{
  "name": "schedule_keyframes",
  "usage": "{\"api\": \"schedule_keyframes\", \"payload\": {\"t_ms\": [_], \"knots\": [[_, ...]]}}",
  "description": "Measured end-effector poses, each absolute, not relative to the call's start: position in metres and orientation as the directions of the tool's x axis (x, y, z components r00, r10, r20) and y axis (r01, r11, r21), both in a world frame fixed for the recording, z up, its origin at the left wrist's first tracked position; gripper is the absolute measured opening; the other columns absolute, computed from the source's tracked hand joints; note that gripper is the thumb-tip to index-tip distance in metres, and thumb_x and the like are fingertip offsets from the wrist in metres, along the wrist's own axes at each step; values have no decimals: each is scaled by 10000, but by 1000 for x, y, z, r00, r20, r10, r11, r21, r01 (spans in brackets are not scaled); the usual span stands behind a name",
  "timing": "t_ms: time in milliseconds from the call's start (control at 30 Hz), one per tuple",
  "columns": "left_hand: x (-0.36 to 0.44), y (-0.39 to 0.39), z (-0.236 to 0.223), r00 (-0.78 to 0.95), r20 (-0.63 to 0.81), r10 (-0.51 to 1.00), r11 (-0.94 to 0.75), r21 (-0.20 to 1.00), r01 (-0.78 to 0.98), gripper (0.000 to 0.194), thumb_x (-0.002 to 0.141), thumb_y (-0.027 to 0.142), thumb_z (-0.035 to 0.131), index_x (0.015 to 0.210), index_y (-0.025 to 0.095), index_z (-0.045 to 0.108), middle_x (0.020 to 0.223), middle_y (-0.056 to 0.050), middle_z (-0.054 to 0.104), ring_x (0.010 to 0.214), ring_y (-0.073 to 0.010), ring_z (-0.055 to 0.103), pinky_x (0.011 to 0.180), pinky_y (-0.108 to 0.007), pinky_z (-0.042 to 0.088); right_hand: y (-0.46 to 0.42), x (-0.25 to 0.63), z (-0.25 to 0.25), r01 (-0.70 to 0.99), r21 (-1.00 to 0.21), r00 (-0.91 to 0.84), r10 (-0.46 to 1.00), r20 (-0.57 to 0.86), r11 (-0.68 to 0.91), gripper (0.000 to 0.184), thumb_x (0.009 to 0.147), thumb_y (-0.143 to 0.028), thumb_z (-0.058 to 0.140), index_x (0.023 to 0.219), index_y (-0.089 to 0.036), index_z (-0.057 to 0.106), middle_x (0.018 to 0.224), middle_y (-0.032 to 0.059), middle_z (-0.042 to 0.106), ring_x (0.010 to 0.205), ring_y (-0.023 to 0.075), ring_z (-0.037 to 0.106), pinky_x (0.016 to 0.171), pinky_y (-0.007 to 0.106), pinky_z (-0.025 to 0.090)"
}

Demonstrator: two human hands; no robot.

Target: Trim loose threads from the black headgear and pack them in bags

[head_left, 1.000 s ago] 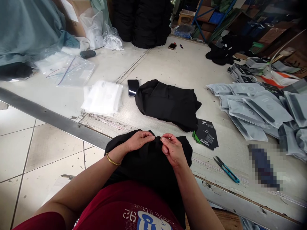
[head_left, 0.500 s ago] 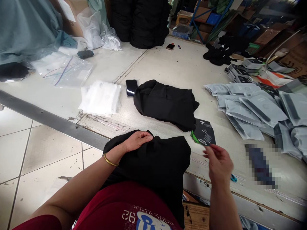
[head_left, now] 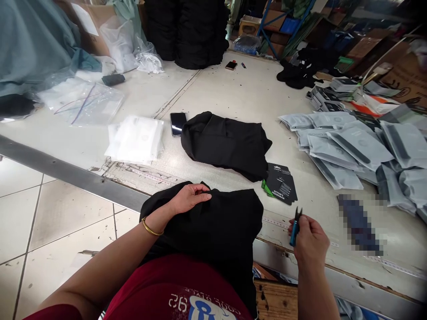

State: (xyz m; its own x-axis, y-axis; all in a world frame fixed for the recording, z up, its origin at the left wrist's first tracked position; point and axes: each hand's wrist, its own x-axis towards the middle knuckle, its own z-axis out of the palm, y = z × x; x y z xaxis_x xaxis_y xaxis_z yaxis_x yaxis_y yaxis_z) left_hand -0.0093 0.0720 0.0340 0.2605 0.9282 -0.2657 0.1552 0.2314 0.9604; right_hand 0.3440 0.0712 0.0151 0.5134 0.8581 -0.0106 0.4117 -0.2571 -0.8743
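My left hand [head_left: 191, 197] pinches the upper edge of a black cloth piece [head_left: 213, 226] that lies across my lap against the table's front edge. At the right, my right hand [head_left: 311, 240] grips small blue thread snips [head_left: 295, 227], their dark blades pointing up and away from me. Just beyond that hand lies a stack of black printed cards [head_left: 282, 184] with a green edge. Further in, a second black cloth bundle [head_left: 227, 142] rests on the table beside a phone [head_left: 178, 123].
Grey-white packets [head_left: 347, 142] are piled at the right. White plastic sleeves [head_left: 135, 138] lie to the left, with clear bags [head_left: 96, 104] behind them. Tall stacks of black fabric [head_left: 187, 33] stand at the back. A measuring tape strip [head_left: 276, 222] runs along the table's front edge.
My right hand has picked up the blue snips from the table near the front edge. My left hand stays on the black cloth. The view has shifted slightly.
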Motion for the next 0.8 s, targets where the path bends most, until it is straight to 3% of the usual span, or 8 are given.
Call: {"api": "schedule_keyframes", "payload": {"t_ms": [67, 133, 200, 267, 333, 400, 600, 800], "knots": [[-9, 72, 36, 257, -270, 928, 238, 960, 149, 328, 767, 465, 610, 882, 160, 647, 754, -14, 630, 706, -158, 572, 668, -266, 455, 70, 312, 31, 35, -932, 333, 884, -328, -359, 380, 711, -518, 604, 865, -171, 620, 662, 6, 564, 491, 116, 486, 426, 247, 386], [-9, 72, 36, 252, -271, 929, 239, 959, 152, 331, 764, 466, 613, 873, 156, 648, 758, -15, 634, 715, -159, 574, 678, -266, 455, 65, 276, 43, -27, -897, 92, 893, -441, -441, 400, 690, -503, 657, 924, -178, 647, 696, 7, 587, 474, 96, 465, 394, 229, 360], [-8, 73, 36, 249, -266, 931, 233, 960, 157, 331, 761, 461, 616, 869, 150, 650, 756, -16, 633, 716, -160, 572, 678, -266, 453, 59, 243, 49, 91, -910, -33, 912, -408, -404, 425, 676, -457, 700, 1010, -196, 656, 729, 13, 622, 510, 113, 508, 444, 254, 425], [-8, 73, 35, 248, -257, 934, 225, 963, 150, 324, 760, 446, 618, 862, 140, 651, 742, -15, 624, 702, -155, 562, 663, -261, 445, 53, 216, 51, 258, -937, -89, 960, -265, -235, 423, 713, -424, 684, 1083, -223, 645, 854, 38, 671, 675, 172, 605, 617, 327, 515], [-8, 73, 35, 248, -242, 938, 211, 967, 143, 307, 763, 426, 617, 851, 133, 652, 727, -12, 614, 681, -143, 546, 646, -252, 434, 49, 197, 50, 413, -911, -158, 985, -68, 3, 400, 784, -411, 612, 1145, -238, 619, 1054, 63, 667, 920, 230, 623, 822, 395, 501], [-8, 73, 34, 253, -229, 940, 197, 969, 146, 292, 770, 412, 611, 853, 136, 656, 724, -8, 611, 671, -135, 536, 643, -248, 429, 49, 186, 49, 544, -820, -231, 971, 54, 175, 406, 840, -401, 534, 1201, -221, 577, 1164, 88, 631, 1042, 258, 592, 896, 420, 462], [-10, 73, 33, 262, -196, 945, 154, 973, 172, 287, 778, 404, 602, 876, 144, 672, 747, -21, 627, 704, -156, 553, 659, -255, 439, 53, 174, 45, 795, -559, -288, 958, -8, 234, 394, 896, -437, 418, 1146, -159, 540, 901, 111, 687, 772, 273, 657, 634, 358, 472], [-10, 73, 33, 266, -201, 943, 154, 970, 187, 284, 780, 405, 596, 873, 146, 668, 738, -16, 616, 693, -152, 542, 654, -252, 430, 54, 170, 39, 831, -461, -327, 944, 47, 311, 324, 928, -417, 366, 1074, -179, 530, 851, 92, 688, 691, 232, 650, 539, 283, 394]]}}
